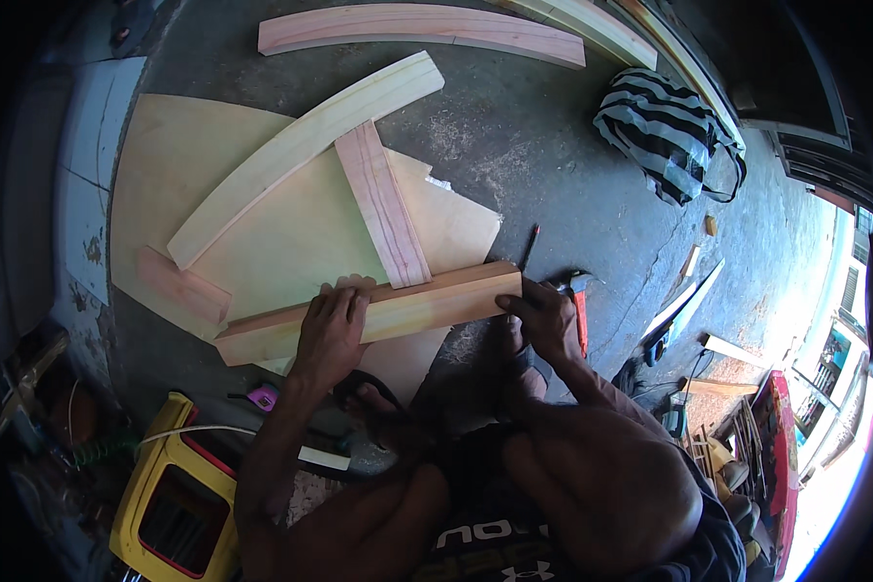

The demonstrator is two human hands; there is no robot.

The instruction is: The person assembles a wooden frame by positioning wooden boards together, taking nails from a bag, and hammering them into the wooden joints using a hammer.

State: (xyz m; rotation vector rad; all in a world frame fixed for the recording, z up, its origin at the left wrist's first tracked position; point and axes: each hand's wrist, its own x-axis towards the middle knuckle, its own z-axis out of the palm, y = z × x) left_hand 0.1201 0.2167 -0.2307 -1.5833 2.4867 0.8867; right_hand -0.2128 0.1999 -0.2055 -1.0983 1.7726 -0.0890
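- Left hand [332, 330]: back of hand up, fingers bent and clamped over the near beam [441, 307], left of its middle; forearm rises from the lower edge; thumb placement unclear.
- Right hand [550, 325]: closed around the beam's right end, thumb on its near side; finger ends partly hidden.
- Near beam: lies slantwise in front of the feet [373, 396], right end farther from the person; it crosses the lower part of the plywood sheet [291, 233], its right end beyond the sheet.
- Far edge of the beam: the crosspiece [388, 209] meets it, running up to the curved pale beam [306, 155].
- Left end: short block [182, 283] close by.
- Right side: hammer [581, 315] just beside the right hand; pencil [531, 246] just past the beam end. Tight here.
- Open room: bare floor [543, 184] between the sheet's jagged right edge and the striped bag [664, 131].
- Near side: feet and knees crowd the beam.
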